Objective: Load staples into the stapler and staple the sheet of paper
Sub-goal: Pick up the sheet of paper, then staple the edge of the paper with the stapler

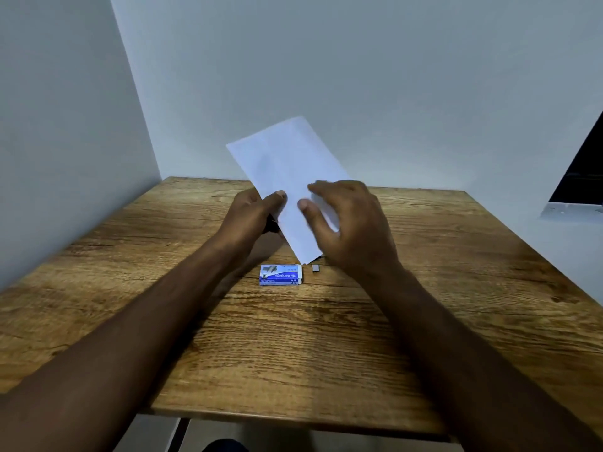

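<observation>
While pinching the paper aloft with left hand, dark object beneath; right hand loosely spread, empty; risks misplacing the staple; slack sheet.

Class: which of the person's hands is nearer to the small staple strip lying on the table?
Right. The right hand is just above and right of the staple strip. The left hand is farther, up-left, beyond the paper.

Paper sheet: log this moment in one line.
paper: lifted, tilted | left hand: pinching edge | right hand: open over it | staple box: on table
</observation>
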